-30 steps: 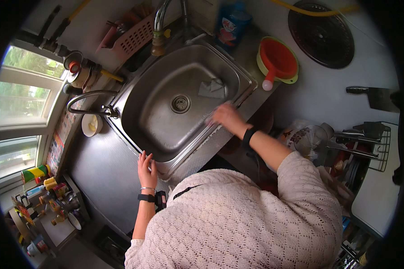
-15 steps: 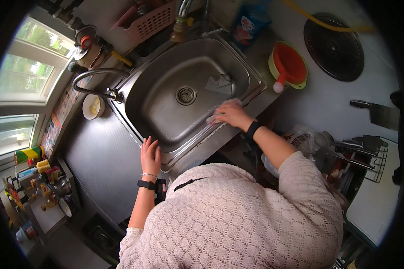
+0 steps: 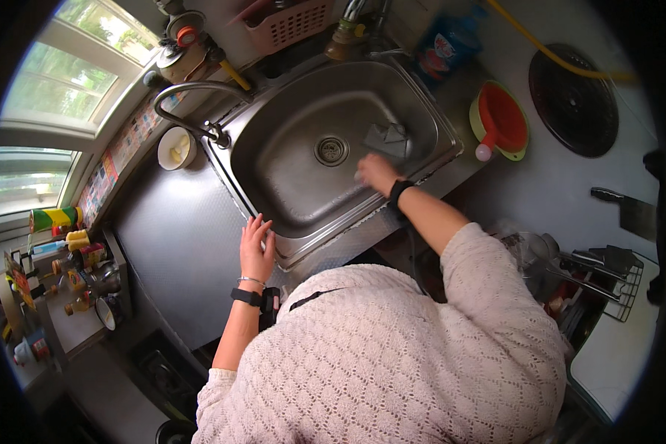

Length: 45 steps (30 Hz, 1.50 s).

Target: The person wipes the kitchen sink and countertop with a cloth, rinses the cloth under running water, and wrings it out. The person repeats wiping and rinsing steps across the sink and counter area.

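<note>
A stainless steel sink [image 3: 285, 122] lies in front of me. My right hand [image 3: 379, 175] is over the sink's near inner wall, its fingers curled down and slightly blurred. It is closed on a pale cloth [image 3: 359, 177], of which only a small edge shows beside the fingers. My left hand [image 3: 256, 249] rests by the sink's near left corner, fingers stretched out and holding nothing. On the sink floor, beyond my right hand, lies a folded grey cloth [image 3: 387, 140]. Left of it is the round drain strainer [image 3: 331, 151].
A curved tap [image 3: 192, 89] arches at the sink's left, near a white bowl [image 3: 177, 148] with pale pieces inside. A blue bottle [image 3: 442, 48], a green bowl with a red dipper [image 3: 500, 122] and a black lid [image 3: 573, 100] stand right. A cleaver [image 3: 633, 214] hangs far right.
My right hand has moved off the near rim into the sink with the pale cloth. My left hand stays by the near left corner. The whole view has shifted slightly.
</note>
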Motion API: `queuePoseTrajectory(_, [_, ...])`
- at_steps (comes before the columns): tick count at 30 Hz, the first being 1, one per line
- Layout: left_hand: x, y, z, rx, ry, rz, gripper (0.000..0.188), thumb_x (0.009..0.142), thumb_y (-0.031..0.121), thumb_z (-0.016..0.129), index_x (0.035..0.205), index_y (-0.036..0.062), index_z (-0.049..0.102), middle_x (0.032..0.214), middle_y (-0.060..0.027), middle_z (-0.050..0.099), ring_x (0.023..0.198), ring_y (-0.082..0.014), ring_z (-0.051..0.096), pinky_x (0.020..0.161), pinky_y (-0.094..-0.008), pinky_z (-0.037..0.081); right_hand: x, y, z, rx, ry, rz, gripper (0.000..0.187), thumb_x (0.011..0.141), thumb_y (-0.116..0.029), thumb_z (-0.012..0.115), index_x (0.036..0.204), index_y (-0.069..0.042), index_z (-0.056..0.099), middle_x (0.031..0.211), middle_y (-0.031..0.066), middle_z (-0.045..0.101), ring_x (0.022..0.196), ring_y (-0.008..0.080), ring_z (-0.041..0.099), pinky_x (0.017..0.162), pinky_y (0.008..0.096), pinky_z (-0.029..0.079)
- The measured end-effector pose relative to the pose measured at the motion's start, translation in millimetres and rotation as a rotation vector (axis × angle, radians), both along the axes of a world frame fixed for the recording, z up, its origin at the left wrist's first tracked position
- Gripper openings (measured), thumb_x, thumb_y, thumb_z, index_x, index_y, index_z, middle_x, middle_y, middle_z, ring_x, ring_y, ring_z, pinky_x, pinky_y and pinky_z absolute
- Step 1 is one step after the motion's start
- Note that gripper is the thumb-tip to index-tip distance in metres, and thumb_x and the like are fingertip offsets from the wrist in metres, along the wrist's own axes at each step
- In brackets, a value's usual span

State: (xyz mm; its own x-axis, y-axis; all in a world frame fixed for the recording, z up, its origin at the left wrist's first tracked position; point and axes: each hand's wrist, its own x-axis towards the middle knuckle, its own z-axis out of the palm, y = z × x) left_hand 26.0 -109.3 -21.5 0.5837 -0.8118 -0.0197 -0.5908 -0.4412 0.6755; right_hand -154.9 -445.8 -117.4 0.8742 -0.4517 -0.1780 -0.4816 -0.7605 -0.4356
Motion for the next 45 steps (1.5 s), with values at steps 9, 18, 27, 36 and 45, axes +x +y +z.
queuePoseTrajectory(9, [-10,8,-7,0.025,0.06,0.0,0.027,0.091,0.014,0.058,0.116,0.0077,0.064,0.134,-0.0147,0.055,0.132,-0.0375,0.042,0.113,-0.0478,0.028,-44,39,64,0.131,-0.174,0.198,0.022,0.086,-0.034,0.061,0.087,-0.016,0.073,0.091,0.0033,0.069,0.094,0.0275,0.061,0.084,0.0407,0.046])
queuePoseTrajectory(18, [-7,0,0,0.05,0.024,0.015,0.026,0.091,0.015,0.059,0.115,0.0071,0.064,0.134,-0.0145,0.055,0.132,-0.0375,0.042,0.112,-0.0473,0.03,-103,-85,51,-0.533,-0.441,-0.464,0.012,0.082,-0.006,0.059,0.088,-0.005,0.069,0.1,0.0092,0.065,0.099,0.0277,0.057,0.091,0.0385,0.043])
queuePoseTrajectory(27, [-11,-21,4,0.067,0.039,0.001,0.026,0.09,0.014,0.06,0.114,0.0066,0.064,0.134,-0.0139,0.054,0.132,-0.037,0.042,0.112,-0.048,0.029,-5,-158,67,-0.672,-0.113,-0.552,0.012,0.08,-0.008,0.06,0.082,-0.013,0.07,0.095,0.009,0.063,0.097,0.0317,0.055,0.083,0.0419,0.048])
queuePoseTrajectory(36, [-5,-19,14,0.07,0.062,0.06,0.028,0.09,0.014,0.06,0.117,0.0066,0.063,0.133,-0.0139,0.055,0.132,-0.0357,0.042,0.112,-0.0477,0.029,68,-254,21,-0.316,0.05,-0.39,0.017,0.089,-0.012,0.056,0.079,-0.006,0.069,0.082,0.0122,0.067,0.09,0.0265,0.063,0.083,0.0416,0.049])
queuePoseTrajectory(45, [3,-7,-1,0.021,0.092,0.102,0.027,0.09,0.016,0.059,0.115,0.0063,0.063,0.131,-0.0137,0.057,0.13,-0.0353,0.045,0.112,-0.0484,0.03,40,-151,73,0.071,0.059,-0.49,0.018,0.086,-0.018,0.064,0.098,-0.004,0.067,0.092,0.0121,0.069,0.084,0.0276,0.065,0.073,0.0392,0.051])
